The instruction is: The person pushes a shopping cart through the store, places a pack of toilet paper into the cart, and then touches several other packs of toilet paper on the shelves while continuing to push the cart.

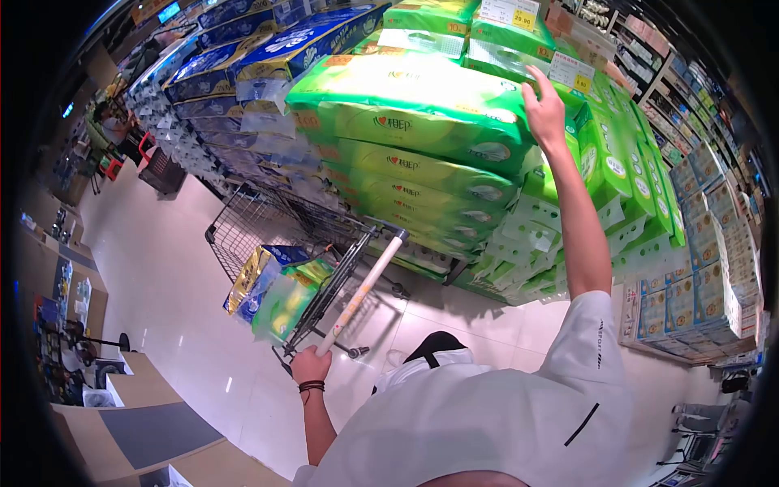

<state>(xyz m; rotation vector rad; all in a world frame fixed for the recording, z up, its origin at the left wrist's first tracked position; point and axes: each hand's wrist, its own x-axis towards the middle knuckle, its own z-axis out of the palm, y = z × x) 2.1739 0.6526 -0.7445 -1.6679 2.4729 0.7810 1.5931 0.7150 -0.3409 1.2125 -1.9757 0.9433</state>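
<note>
My left hand (311,368) is wrapped round the near end of the pale handle (365,288) of a shopping cart, a dark bracelet on its wrist. Inside the cart's wire basket (223,235) lie a green tissue pack (284,304) and a blue and gold pack (250,284). Stretched far forward, my right hand (544,109) is at the right end of a large green tissue pack (406,101) on top of a stack. Its fingers are apart, with the fingertips close below a price card (571,73).
Blue tissue packs (300,49) are piled left of the green ones. More green packs (608,158) hang over the stack's right side. Boxed goods (698,276) stand at the right. A dark basket (162,172) is on the floor near a person (114,126) at the far left.
</note>
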